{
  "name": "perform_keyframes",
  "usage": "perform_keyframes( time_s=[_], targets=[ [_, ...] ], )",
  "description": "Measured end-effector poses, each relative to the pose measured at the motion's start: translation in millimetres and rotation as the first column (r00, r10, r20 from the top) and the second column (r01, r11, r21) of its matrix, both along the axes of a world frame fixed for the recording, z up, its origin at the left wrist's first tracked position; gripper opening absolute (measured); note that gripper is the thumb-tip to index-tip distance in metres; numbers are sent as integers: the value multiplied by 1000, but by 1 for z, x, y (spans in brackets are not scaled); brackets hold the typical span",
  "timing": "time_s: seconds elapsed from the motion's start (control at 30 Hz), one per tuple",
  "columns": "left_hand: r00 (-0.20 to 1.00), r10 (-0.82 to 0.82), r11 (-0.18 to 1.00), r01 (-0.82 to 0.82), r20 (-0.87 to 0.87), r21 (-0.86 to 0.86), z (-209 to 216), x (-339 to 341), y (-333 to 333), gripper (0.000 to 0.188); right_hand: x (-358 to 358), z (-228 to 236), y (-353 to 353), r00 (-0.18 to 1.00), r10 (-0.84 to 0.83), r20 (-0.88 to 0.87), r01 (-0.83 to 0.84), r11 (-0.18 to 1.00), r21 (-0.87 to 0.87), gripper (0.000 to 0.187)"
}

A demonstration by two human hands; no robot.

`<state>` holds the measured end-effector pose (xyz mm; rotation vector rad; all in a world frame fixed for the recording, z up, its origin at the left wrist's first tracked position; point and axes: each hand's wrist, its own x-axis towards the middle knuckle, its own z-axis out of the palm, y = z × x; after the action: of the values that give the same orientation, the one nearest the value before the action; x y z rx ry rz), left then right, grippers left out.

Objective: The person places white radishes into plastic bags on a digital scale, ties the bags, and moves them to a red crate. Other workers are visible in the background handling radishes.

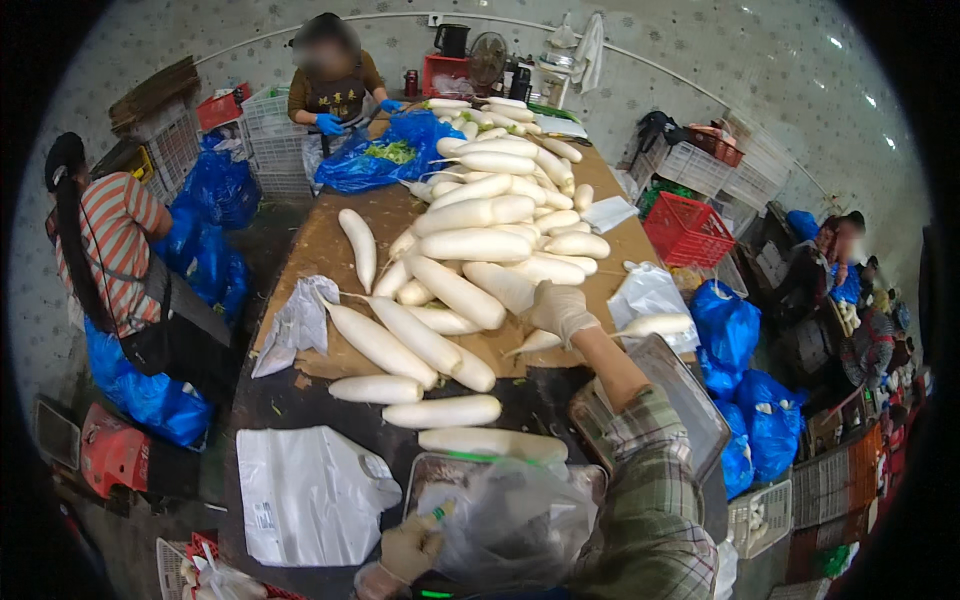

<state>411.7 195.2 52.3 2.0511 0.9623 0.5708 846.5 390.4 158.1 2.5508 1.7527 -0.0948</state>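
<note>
My right hand (561, 309), in a pale glove, reaches into a big heap of white radishes (477, 213) and is closed around the thick end of one white radish (503, 284). At the near edge my gloved left hand (411, 550) pinches the side of a clear plastic bag (510, 515), with a small green strip by its fingertips. Under the bag is a metal tray (420, 470); one radish (492, 444) lies along its far rim. Several loose radishes, such as one (442, 411), lie between the heap and the tray.
Flat white bags (312, 495) lie at the near left. A second metal tray (680, 395) sits beneath my right forearm. Across the table a person in blue gloves (328, 124) stands by a blue bag (380, 165). Others work left and right among blue sacks (725, 325) and crates (686, 230).
</note>
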Motion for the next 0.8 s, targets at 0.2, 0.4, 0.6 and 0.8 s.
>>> perform_keyframes(
  time_s=[0.2,0.4,0.6,0.8],
  targets=[
    [999,9,987,0,53,-159,35,4,-1,61,-49,31,-186,125,10,-992,351,935,53,62],
    [939,-53,979,116,341,-167,45,14,-7,62,-131,54,-339,-264,461,-847,448,836,315,99],
    [975,-60,967,110,216,-229,113,13,-25,69,-192,117,-348,-56,549,-834,499,739,453,115],
    [930,-25,889,189,367,-418,132,14,-20,67,-215,80,-339,404,602,-689,-152,787,598,92]
  ],
)
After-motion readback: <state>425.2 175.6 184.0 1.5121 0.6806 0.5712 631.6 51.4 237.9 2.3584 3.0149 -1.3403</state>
